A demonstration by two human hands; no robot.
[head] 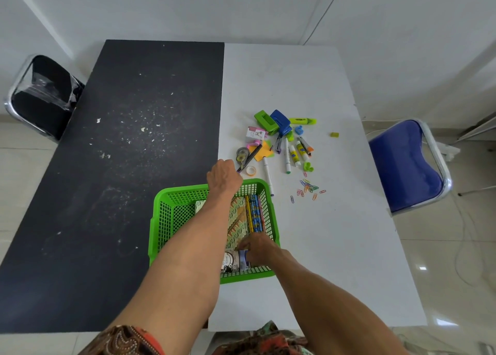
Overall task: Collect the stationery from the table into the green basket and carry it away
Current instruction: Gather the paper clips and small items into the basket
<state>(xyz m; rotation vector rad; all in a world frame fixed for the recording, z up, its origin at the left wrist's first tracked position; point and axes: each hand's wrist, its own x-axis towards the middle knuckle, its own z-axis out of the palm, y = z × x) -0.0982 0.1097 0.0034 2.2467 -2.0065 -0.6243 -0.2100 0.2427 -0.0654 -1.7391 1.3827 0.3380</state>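
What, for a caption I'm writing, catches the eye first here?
The bright green basket straddling the black and white halves of the table, the right hand inside it and the left hand reaching past its far rim. Just beyond, a colourful pile of stationery lies on the white half.

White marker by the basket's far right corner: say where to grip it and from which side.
Pinch the white marker mid-barrel from above, approaching from the right. It lies flat, running near to far, so a pinch spans its narrow width. The tape roll sits close on its left and its near end lies by the green basket, so the right side looks freest.
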